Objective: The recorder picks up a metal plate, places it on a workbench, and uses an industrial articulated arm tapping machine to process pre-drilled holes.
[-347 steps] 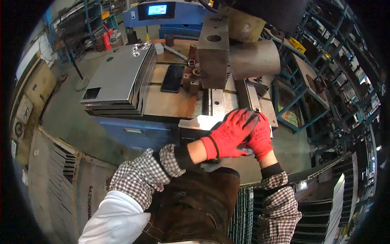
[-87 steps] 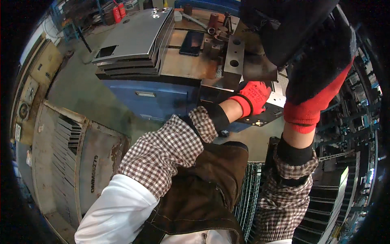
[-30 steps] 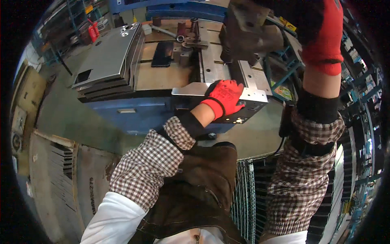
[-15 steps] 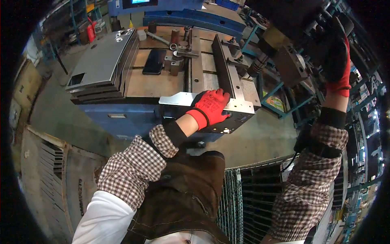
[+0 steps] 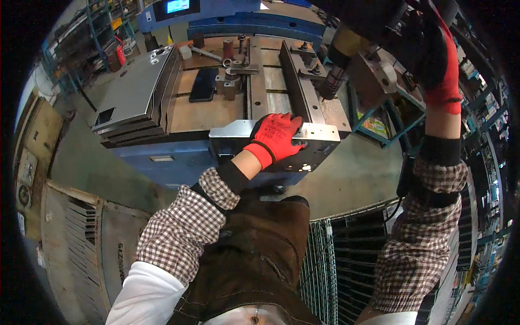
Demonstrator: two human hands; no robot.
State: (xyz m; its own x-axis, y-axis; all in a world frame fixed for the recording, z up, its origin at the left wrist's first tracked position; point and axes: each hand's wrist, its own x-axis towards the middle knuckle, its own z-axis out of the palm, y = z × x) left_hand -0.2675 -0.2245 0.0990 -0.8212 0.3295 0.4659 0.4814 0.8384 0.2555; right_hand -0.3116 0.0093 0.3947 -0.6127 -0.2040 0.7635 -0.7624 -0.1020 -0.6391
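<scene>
My left hand [image 5: 272, 140], in a red glove with a dark palm, is closed over the top flange of a bent sheet-metal panel [image 5: 230, 131]. This panel sits at the front edge of the worktable, its pierced dark face hanging down on my side. Raised at the upper right, my right hand [image 5: 446, 81] wears a matching glove and is up against the dark machine head [image 5: 374, 19]. Its fingers merge into the shadow there, so their grip is hidden. A dark spindle with a drill chuck [image 5: 334, 82] hangs over the table's right side.
Flat metal panels [image 5: 130, 89] lie stacked on the table's left. A black phone [image 5: 203, 85], a wrench [image 5: 207, 54] and clamp blocks [image 5: 230, 86] are nearby. Long steel bars [image 5: 300, 81] run front to back. A blue shelf rack [image 5: 379, 130] stands right, a wire basket [image 5: 322, 265] below.
My right hand has shifted slightly up and left. The drill spindle sits somewhat lower and further left. My left hand keeps its hold on the panel; the whole view has shifted a little.
</scene>
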